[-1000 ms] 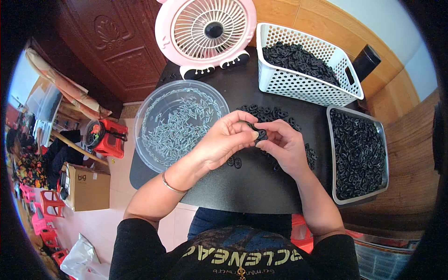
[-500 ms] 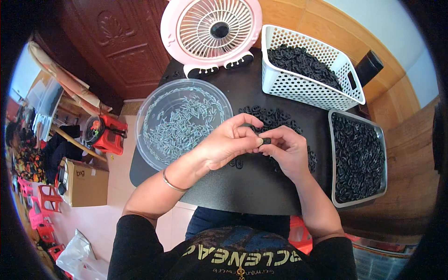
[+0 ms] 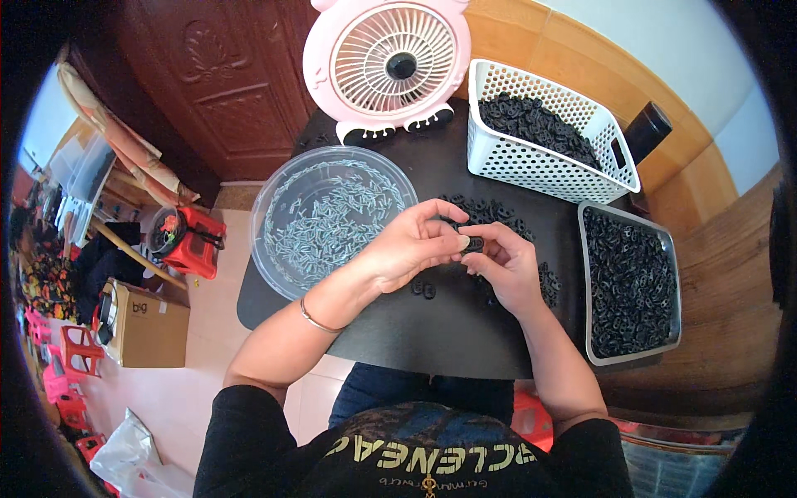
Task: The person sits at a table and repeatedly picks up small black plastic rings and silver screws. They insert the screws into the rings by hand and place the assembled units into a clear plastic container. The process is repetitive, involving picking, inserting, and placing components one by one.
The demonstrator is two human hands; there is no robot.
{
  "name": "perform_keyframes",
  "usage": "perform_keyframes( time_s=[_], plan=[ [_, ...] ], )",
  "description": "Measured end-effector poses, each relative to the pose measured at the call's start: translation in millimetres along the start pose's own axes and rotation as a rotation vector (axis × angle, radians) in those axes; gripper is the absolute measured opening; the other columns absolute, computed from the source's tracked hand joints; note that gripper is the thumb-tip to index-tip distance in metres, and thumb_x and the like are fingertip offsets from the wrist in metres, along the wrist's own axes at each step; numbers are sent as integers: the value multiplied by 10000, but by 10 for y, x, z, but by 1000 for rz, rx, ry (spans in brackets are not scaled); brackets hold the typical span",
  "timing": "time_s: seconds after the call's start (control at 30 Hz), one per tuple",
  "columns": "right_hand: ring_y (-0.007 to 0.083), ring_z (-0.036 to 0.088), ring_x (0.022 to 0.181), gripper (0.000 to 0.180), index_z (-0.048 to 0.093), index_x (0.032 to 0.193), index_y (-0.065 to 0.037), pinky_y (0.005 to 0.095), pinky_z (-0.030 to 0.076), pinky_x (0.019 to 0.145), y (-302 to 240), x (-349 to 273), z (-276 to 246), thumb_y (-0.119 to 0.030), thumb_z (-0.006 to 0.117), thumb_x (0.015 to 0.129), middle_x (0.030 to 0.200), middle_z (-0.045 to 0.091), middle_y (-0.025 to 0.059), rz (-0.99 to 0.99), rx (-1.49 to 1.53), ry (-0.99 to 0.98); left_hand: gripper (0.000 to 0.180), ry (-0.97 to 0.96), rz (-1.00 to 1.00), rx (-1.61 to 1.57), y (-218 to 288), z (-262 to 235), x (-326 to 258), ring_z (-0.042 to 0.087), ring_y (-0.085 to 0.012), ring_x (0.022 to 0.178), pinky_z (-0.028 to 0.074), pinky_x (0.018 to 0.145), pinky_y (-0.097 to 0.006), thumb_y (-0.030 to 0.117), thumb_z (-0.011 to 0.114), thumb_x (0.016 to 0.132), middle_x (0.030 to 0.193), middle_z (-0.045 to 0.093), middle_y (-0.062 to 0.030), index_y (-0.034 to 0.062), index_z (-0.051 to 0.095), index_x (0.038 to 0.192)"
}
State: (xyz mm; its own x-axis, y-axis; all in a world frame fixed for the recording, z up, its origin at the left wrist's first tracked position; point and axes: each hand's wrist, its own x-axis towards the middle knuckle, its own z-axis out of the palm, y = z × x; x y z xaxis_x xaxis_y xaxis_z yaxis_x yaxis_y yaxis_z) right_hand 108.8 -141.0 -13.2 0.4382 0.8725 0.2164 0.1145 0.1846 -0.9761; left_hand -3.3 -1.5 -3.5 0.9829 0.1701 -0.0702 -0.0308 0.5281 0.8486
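Above the black table, both my hands meet at a small black oval piece (image 3: 474, 245) with holes. My left hand (image 3: 407, 249) pinches its left end between thumb and fingers. At the other end, my right hand (image 3: 508, 267) grips it with thumb and forefinger. Whether a pin is also between the left fingertips is too small to tell. Beneath the hands, a loose heap of similar black pieces (image 3: 494, 214) is partly hidden. A round clear tub (image 3: 259, 249) beside my left forearm holds many short silvery pins (image 3: 328, 228).
A white perforated basket (image 3: 531, 176) of black pieces stands at the far right. Nearer, a metal tray (image 3: 589, 332) holds more of them. A pink fan (image 3: 320, 62) sits at the back of the table (image 3: 415, 340). Red stools (image 3: 195, 241) and a cardboard box (image 3: 154, 332) are left.
The black piece has turned a little, showing more of its oval face. Both hands keep their pinch on it. The whole view has shifted slightly.
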Motion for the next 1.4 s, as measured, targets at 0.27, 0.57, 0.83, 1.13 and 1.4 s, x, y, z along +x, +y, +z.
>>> perform_keyframes(
  time_s=[0.27, 0.57, 0.83, 1.13, 1.4],
  plan=[
    [64, 555, 654, 294, 605, 996, -29, 177, 431, 576, -56, -29, 0, 2, 674, 712, 791, 556, 10, -4, -127, 67, 244, 42, 96, 124, -5, 4, 0, 548, -78, 701, 459, 651, -198, 48, 579, 818, 810, 588, -28, 40, 469, 1035],
    [91, 544, 718, 219, 600, 1005, 3, 216, 449, 662, -978, 490, -831, -73, 574, 801, 849, 580, 45, -430, -143, 672, 120, 304, 373, 195, 248, -26, -109, 534, -55, 662, 408, 588, -177, 116, 576, 835, 749, 585, -10, 57, 539, 933],
    [54, 529, 718, 298, 590, 1032, 4, 184, 430, 653, -1158, 952, -1437, -164, 640, 791, 775, 545, -2, -481, -514, 659, 107, 48, 1111, 401, 721, 767, -1048, 554, -136, 795, 459, 699, -249, 34, 489, 860, 894, 567, -95, 0, 505, 961],
    [246, 382, 1205, 706, 285, 1337, -58, 344, 298, 988, -1383, 1324, -1433, -337, 627, 786, 1284, 400, 203, -406, -863, 760, 225, -177, 1656, 194, 524, 1268, -1718, 403, -153, 991, 390, 829, -282, 66, 470, 870, 1088, 440, -88, 23, 446, 1089],
    [226, 418, 1161, 550, 334, 1309, -48, 344, 312, 976, -1496, 626, -774, -199, 568, 835, 1239, 449, 171, -650, -692, 630, 334, -219, 1832, 161, 412, 1410, -1698, 269, -168, 1166, 328, 944, -312, 95, 453, 879, 1260, 328, -81, 44, 394, 1204]
  ],
)
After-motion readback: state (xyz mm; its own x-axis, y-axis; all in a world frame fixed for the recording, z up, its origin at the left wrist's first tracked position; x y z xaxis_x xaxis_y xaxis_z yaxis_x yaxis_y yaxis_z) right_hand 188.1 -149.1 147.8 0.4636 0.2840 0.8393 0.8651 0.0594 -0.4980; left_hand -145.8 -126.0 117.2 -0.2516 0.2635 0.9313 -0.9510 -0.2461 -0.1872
